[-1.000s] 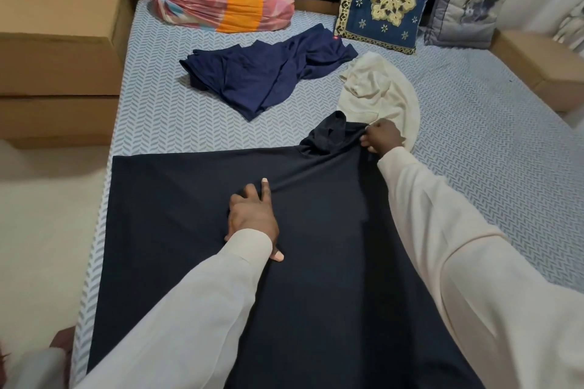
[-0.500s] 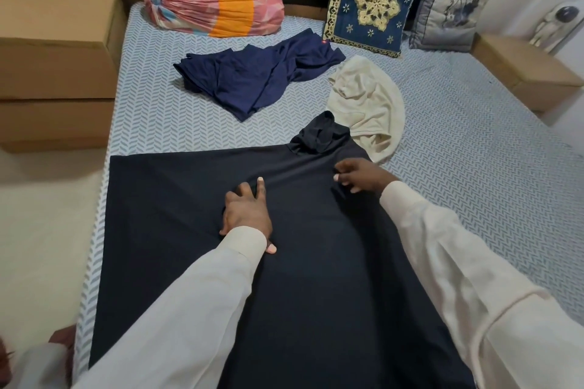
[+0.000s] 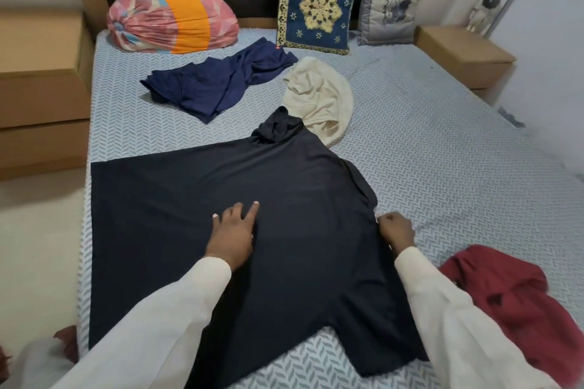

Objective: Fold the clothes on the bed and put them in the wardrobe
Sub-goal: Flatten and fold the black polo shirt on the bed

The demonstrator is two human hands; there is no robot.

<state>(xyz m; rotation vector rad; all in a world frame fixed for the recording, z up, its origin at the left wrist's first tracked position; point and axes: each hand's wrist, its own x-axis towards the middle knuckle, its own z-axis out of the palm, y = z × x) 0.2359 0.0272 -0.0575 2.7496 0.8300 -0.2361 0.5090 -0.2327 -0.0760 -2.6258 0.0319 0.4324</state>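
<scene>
A large black garment (image 3: 164, 208) lies spread flat across the near half of the bed (image 3: 442, 142), its sleeve bunched at the far end. My left hand (image 3: 233, 232) presses flat on its middle, fingers straight. My right hand (image 3: 396, 229) sits at the garment's right edge with fingers curled, and seems to pinch that edge. A navy garment (image 3: 218, 85) lies crumpled further up the bed. A cream garment (image 3: 322, 101) lies crumpled beside it. A dark red garment (image 3: 518, 303) lies bunched at the near right.
A pink and orange bolster (image 3: 172, 20), a blue embroidered cushion (image 3: 317, 9) and a grey cushion (image 3: 393, 5) lean at the headboard. Wooden side units stand at the left (image 3: 41, 79) and right (image 3: 464, 54) of the bed. The wardrobe is out of view.
My right hand has drawn back from the bunched sleeve at the far end to the garment's right edge. The left hand has stayed pressed on the cloth. The view has widened to show the red garment.
</scene>
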